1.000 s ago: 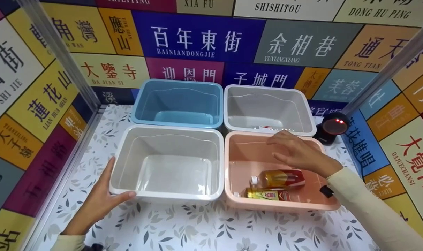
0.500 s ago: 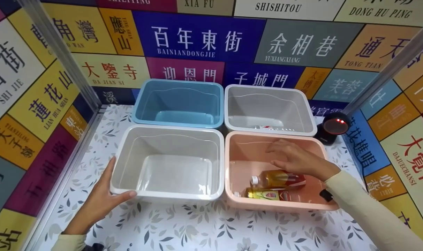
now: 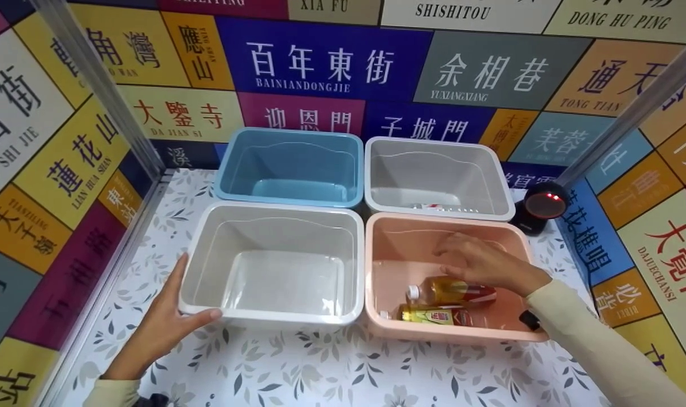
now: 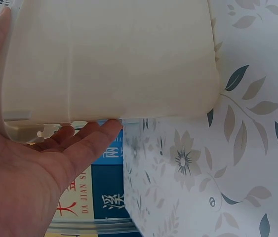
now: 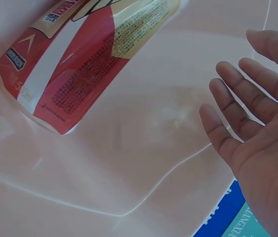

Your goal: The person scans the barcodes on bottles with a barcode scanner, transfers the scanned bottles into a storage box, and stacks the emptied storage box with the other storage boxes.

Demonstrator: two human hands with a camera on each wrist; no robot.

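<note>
My left hand (image 3: 164, 325) rests at the front left corner of a white plastic bin (image 3: 272, 319), thumb along the front side and fingers against the left side; the left wrist view shows the fingers (image 4: 92, 143) fairly straight under the rim. My right hand (image 3: 487, 263) reaches into a pink bin (image 3: 461, 333), its fingers apart and holding nothing. Just below it a drink bottle (image 3: 441, 291) with a white cap, amber contents and a red label lies on its side. A second bottle (image 3: 433, 316) with a yellow label lies in front of it, partly hidden by the bin wall.
Behind stand a blue bin (image 3: 297, 195) and a grey bin (image 3: 439, 169), the latter with a clear, partly hidden item (image 3: 444, 209) inside. A black scanner-like device (image 3: 540, 206) with red lights stands at right. Sign-printed walls surround the leaf-patterned tabletop (image 3: 297, 373).
My right hand has sunk lower into the pink bin, closer to the amber bottle. The left hand keeps its place on the white bin, and the bottles lie as before.
</note>
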